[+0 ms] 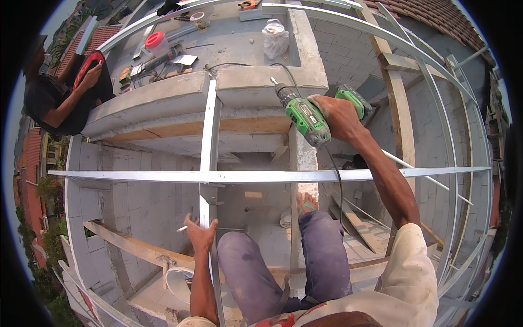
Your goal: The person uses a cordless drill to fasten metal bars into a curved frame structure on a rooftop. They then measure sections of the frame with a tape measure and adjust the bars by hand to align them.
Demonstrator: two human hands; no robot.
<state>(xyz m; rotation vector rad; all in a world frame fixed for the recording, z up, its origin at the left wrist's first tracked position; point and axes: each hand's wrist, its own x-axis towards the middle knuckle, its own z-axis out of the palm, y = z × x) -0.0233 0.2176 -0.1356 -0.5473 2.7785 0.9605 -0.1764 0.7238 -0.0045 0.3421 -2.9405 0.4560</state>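
Note:
My right hand (pixel 339 117) is wrapped round the handle of a green and black cordless drill (pixel 309 122), held above the crosswise metal bar. The drill's bit points to the far left, over the block wall. With my left hand (pixel 200 235) I grip the near part of a lengthwise light steel channel (pixel 208 133), thumb on one side and fingers on the other. A thin white stick (pixel 182 229) juts out beside those fingers; its kind is unclear. Between my hands and the far wall, the silvery crosswise bar (pixel 272 176) meets the channel.
Open drops to rooms below lie between the walls. My foot (pixel 307 201) rests on a narrow wall top (pixel 304 155). At the far left sits another person (pixel 65 92). A red-lidded tub (pixel 157 43) and tools lie on the far slab. A white bucket (pixel 178 284) hangs near my left forearm.

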